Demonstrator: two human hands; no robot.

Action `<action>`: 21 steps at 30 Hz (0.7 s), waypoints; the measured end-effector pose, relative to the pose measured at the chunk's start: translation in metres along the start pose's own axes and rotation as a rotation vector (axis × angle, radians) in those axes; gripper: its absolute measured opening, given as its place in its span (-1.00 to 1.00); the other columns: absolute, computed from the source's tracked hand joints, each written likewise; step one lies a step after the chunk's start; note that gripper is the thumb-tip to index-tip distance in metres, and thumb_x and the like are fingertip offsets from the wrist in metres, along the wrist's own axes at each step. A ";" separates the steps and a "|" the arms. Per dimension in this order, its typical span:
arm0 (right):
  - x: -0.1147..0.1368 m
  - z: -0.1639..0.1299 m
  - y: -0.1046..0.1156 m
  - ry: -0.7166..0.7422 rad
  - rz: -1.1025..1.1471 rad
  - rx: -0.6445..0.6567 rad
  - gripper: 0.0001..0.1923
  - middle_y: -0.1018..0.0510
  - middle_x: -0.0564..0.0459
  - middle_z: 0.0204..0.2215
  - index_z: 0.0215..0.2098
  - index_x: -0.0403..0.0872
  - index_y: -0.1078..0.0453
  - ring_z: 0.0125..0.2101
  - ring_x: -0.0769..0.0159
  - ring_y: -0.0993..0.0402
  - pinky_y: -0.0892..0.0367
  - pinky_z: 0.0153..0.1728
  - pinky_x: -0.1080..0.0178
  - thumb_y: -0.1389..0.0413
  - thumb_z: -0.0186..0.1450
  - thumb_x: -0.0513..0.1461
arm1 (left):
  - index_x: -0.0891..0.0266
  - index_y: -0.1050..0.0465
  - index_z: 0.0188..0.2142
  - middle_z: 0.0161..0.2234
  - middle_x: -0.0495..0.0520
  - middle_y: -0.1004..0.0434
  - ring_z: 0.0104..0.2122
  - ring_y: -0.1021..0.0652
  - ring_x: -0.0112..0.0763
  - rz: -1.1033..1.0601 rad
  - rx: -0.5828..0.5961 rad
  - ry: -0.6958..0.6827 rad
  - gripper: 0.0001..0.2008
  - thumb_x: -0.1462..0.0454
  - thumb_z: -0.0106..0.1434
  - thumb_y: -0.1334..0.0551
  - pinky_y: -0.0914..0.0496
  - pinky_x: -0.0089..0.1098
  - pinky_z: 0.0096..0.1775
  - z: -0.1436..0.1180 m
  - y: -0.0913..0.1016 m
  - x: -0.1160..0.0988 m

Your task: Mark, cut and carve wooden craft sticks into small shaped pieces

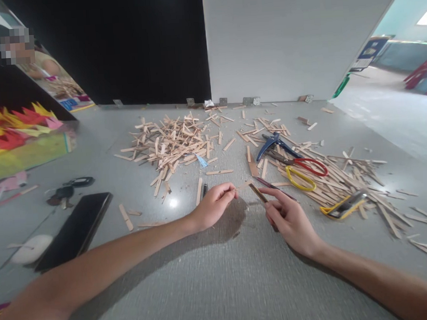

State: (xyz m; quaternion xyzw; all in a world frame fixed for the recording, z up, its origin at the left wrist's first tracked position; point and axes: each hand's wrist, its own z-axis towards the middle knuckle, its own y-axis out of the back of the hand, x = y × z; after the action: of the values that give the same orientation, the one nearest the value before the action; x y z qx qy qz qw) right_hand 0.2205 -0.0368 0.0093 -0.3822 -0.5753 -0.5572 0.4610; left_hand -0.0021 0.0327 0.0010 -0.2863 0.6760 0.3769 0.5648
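Countless flat pale wooden craft sticks [169,146] litter the grey table [220,275] beyond both hands. Left hand [212,206] pinches a thin wooden stick [243,185]; right hand [291,220] grips a short brown stick piece [258,192].

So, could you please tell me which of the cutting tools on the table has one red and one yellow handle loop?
The scissors right of centre, just beyond the right hand; the tool behind them has blue handles.

The scene is brightly and evenly lit. A small glare spot shines on the grey table [220,275] just left of the left hand [212,207], whose soft shadow falls below and to its right. Straight edges bow strongly toward the corners, and the near table surface smears.
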 end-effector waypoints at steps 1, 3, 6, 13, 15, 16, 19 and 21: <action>0.000 0.000 0.000 -0.003 0.000 0.001 -0.52 -0.23 0.31 -0.62 0.16 -0.21 -0.39 -0.60 0.39 -0.11 -0.08 -0.57 0.30 -0.08 0.43 -0.05 | 0.15 -0.30 -0.34 -0.60 -0.22 -0.07 -0.61 -0.14 -0.49 0.001 0.000 -0.002 -0.70 0.05 0.46 -0.07 -0.04 -0.44 -0.53 0.000 0.000 0.000; 0.000 0.000 0.000 -0.007 -0.001 0.001 -0.52 -0.22 0.31 -0.62 0.16 -0.20 -0.39 -0.60 0.39 -0.10 -0.07 -0.57 0.30 -0.07 0.43 -0.05 | 0.14 -0.23 -0.42 -0.60 -0.21 -0.06 -0.61 -0.12 -0.50 0.009 0.000 -0.013 -0.65 0.03 0.46 -0.09 -0.02 -0.44 -0.52 0.000 0.000 0.000; 0.001 -0.001 0.000 -0.003 -0.011 0.001 -0.53 -0.23 0.31 -0.62 0.16 -0.20 -0.39 -0.60 0.39 -0.10 -0.05 -0.58 0.30 -0.07 0.43 -0.05 | 0.14 -0.10 -0.51 -0.60 -0.19 -0.03 -0.59 -0.10 -0.52 0.019 -0.002 -0.037 -0.54 0.00 0.45 -0.12 -0.01 -0.43 -0.50 0.000 0.000 0.000; 0.001 0.000 -0.001 0.005 -0.011 0.001 -0.52 -0.23 0.32 -0.62 0.16 -0.20 -0.38 -0.61 0.39 -0.11 -0.09 -0.59 0.31 -0.07 0.43 -0.05 | 0.15 -0.29 -0.32 -0.60 -0.21 -0.09 -0.62 -0.12 -0.49 -0.021 0.012 -0.006 -0.70 0.05 0.49 -0.05 -0.02 -0.44 -0.54 -0.001 0.001 0.007; 0.000 0.000 -0.001 0.008 -0.019 -0.009 -0.53 -0.23 0.31 -0.62 0.15 -0.19 -0.39 -0.61 0.39 -0.13 -0.10 -0.59 0.31 -0.07 0.43 -0.03 | 0.14 -0.28 -0.25 -0.58 -0.22 -0.08 -0.61 -0.11 -0.48 -0.044 0.009 0.005 -0.77 0.11 0.49 -0.02 -0.04 -0.45 -0.53 0.000 0.000 0.008; -0.001 0.000 -0.001 0.010 -0.023 -0.019 -0.53 -0.23 0.31 -0.62 0.14 -0.18 -0.40 -0.61 0.39 -0.14 -0.10 -0.59 0.32 -0.08 0.43 -0.03 | 0.14 -0.27 -0.23 -0.57 -0.22 -0.08 -0.61 -0.11 -0.48 -0.052 0.004 0.006 -0.80 0.13 0.49 -0.01 -0.05 -0.46 -0.53 0.000 0.000 0.007; -0.004 0.000 -0.001 0.026 -0.042 -0.071 -0.54 -0.28 0.28 -0.61 0.10 -0.18 -0.44 -0.62 0.39 -0.18 -0.13 -0.60 0.32 -0.09 0.42 -0.03 | 0.14 -0.27 -0.19 -0.52 -0.20 -0.14 -0.58 -0.16 -0.47 -0.062 -0.013 0.002 -0.83 0.14 0.48 -0.02 -0.09 -0.47 -0.50 0.001 -0.001 0.003; -0.007 0.001 -0.001 0.046 -0.078 -0.120 -0.55 -0.36 0.21 -0.59 0.08 -0.20 -0.48 -0.61 0.38 -0.25 -0.18 -0.59 0.32 -0.10 0.41 -0.05 | 0.14 -0.28 -0.15 -0.50 -0.17 -0.22 -0.54 -0.23 -0.45 -0.062 -0.017 -0.004 -0.84 0.12 0.47 -0.05 -0.13 -0.47 -0.48 0.000 -0.001 0.001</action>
State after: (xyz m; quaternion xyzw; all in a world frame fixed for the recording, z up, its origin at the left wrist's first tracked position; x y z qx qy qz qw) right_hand 0.2214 -0.0354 0.0026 -0.3735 -0.5448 -0.6167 0.4283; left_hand -0.0011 0.0319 -0.0002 -0.3112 0.6623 0.3657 0.5751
